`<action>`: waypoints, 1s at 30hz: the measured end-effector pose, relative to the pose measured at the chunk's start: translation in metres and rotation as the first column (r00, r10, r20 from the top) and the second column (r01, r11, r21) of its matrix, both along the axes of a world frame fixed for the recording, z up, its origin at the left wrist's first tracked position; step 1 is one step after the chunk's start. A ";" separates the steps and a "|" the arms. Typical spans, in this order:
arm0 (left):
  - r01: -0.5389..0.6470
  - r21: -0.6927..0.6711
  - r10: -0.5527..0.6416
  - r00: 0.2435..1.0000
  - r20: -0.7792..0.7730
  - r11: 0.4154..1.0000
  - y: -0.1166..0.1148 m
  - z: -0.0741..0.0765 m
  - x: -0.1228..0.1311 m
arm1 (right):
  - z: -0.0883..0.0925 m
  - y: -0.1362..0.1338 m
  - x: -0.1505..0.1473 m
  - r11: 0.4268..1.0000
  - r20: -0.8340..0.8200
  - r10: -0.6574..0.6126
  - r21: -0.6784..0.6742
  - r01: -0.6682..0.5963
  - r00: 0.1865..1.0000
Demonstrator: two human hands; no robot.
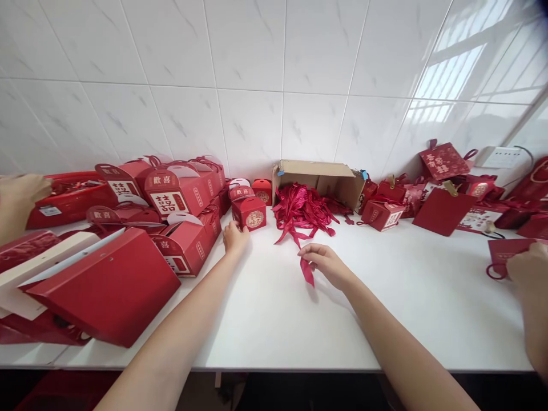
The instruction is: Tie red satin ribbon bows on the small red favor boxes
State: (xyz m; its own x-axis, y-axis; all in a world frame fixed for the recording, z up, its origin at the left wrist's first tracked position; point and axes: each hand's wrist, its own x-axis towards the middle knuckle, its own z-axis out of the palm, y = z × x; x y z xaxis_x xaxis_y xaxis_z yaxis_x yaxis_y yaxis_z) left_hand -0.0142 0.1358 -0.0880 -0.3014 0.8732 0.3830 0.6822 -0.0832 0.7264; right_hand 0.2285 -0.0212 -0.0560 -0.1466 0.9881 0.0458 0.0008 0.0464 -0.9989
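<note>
My left hand [235,236] reaches forward on the white table and touches the lower left corner of a small red gift box [249,213]; its fingers are curled against the box. My right hand [327,264] hovers over the table's middle and pinches a short red ribbon [307,271] that hangs down from its fingers. Just beyond it lies a heap of red ribbons [302,210] spilling out of an open cardboard box [319,177] by the tiled wall.
Several red handled gift boxes [175,197] crowd the left side, with a large red folder-like box [107,288] at the near left. More red boxes and bags [443,211] lie at the right. Other people's hands show at the left edge [19,200] and right edge [528,274].
</note>
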 end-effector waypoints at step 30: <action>0.076 0.286 -0.080 0.997 0.001 0.955 -0.025 0.010 0.008 | -0.005 0.012 0.012 0.786 -0.272 -0.598 -0.014 0.618 0.754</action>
